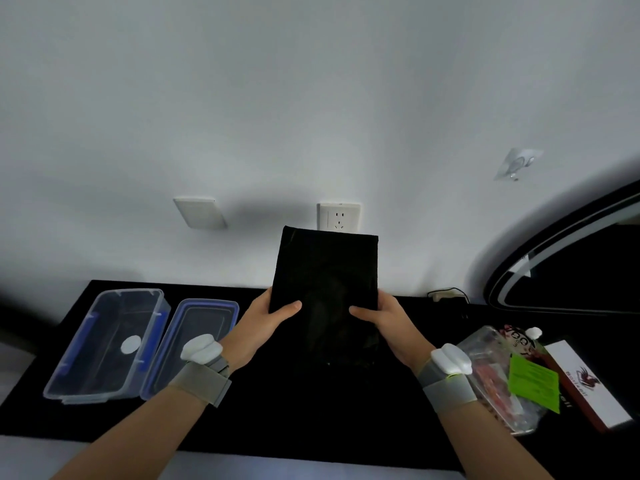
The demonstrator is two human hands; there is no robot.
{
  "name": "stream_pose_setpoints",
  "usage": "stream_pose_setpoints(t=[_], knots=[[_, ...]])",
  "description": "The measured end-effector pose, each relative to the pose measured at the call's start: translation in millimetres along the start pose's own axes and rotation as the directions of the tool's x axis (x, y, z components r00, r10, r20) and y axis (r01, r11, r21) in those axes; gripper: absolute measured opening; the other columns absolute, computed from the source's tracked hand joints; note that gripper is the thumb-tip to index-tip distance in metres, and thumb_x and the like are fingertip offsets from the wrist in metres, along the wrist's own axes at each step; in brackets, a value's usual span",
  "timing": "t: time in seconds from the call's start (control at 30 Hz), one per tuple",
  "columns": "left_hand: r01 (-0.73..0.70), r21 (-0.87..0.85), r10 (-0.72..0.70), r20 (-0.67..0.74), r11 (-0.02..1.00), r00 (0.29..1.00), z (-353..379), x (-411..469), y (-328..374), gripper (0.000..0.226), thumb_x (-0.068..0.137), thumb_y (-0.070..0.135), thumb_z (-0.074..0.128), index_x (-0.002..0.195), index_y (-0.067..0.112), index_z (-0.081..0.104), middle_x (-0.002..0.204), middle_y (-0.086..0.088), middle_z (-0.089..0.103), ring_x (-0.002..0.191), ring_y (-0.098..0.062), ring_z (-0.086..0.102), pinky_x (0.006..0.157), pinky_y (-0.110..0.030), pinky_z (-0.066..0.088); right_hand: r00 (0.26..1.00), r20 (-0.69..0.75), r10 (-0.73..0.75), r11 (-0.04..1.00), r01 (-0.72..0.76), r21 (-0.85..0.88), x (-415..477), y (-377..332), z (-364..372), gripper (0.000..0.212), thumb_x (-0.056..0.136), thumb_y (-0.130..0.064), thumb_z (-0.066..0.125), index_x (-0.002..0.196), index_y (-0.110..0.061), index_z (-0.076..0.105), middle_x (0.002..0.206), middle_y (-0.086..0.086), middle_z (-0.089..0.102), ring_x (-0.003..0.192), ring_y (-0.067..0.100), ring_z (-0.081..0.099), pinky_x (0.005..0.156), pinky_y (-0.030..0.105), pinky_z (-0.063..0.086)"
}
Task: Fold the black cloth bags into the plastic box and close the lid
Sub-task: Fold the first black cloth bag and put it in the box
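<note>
Head view: black cloth bag point(325, 289) held up flat above the desk point(311, 420), well to the right of the plastic box point(74, 355). Left hand point(273, 317) pinches its left edge and right hand point(384, 320) its right edge, thumbs on the front, fingers behind. Early going, I'd say: no cloth shows inside the plastic box, and the lid point(204, 303) lies off, just right of it. Folding, packing and closing all look left to do. Count: one black cloth bag, one plastic box, one lid. Any more against the black desk I cannot make out.
</note>
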State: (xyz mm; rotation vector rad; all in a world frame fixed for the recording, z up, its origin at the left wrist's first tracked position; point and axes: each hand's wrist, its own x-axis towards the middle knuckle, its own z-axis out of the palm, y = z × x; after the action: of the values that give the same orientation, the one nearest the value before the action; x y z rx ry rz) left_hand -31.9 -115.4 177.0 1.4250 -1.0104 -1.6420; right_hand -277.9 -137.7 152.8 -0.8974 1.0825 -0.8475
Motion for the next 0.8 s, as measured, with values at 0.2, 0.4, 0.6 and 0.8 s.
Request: stream_pose_setpoints(t=[0.2,0.4,0.6,0.8], knots=[[-0.006,-0.01,0.007,0.048,1.0,0.999,-8,-13,1,0.043,0.092,0.029,0.065,0.133,0.034,0.052,0.127,0.013,0.063,0.114,-0.007,0.062,0.093,-0.026,0.049,0.998,0.036,-0.045,0.998,0.044,0.049,-5,-13,16,0.044,0.089,-0.004,0.068,0.132,-0.011,0.059,0.126,0.008,0.07,0.118,0.028,0.065,0.106,0.049,0.047],[-0.186,0.125,0.204,-0.147,0.974,0.968,-25,-28,9,0.035,0.092,0.038,0.063,0.126,0.033,0.057,0.121,0.013,0.068,0.112,-0.005,0.064,0.096,-0.027,0.05,0.992,0.087,-0.096,0.994,0.091,0.062,-6,-35,46,0.037,0.093,-0.002,0.063,0.129,-0.012,0.061,0.124,0.007,0.07,0.117,0.027,0.066,0.102,0.043,0.051],[-0.245,0.177,0.279,-0.205,0.953,0.938,-61,-51,16,0.035,0.097,0.038,0.051,0.131,0.032,0.043,0.117,0.018,0.06,0.103,0.001,0.064,0.077,-0.015,0.053,0.968,0.072,-0.24,0.968,0.233,0.089,-2,-58,97,0.037,0.095,-0.003,0.061,0.13,-0.015,0.061,0.126,0.004,0.07,0.118,0.024,0.065,0.099,0.038,0.052],[-0.116,0.281,0.097,0.081,0.953,0.992,-103,-52,-4,0.128,0.058,0.07,0.079,0.155,0.021,0.012,0.139,0.023,0.042,0.128,0.004,0.044,0.104,-0.025,0.042,0.93,0.015,-0.368,0.917,0.361,0.17,-1,-81,146,0.038,0.097,-0.004,0.058,0.135,-0.011,0.057,0.131,0.004,0.067,0.123,0.021,0.062,0.107,0.04,0.046]])
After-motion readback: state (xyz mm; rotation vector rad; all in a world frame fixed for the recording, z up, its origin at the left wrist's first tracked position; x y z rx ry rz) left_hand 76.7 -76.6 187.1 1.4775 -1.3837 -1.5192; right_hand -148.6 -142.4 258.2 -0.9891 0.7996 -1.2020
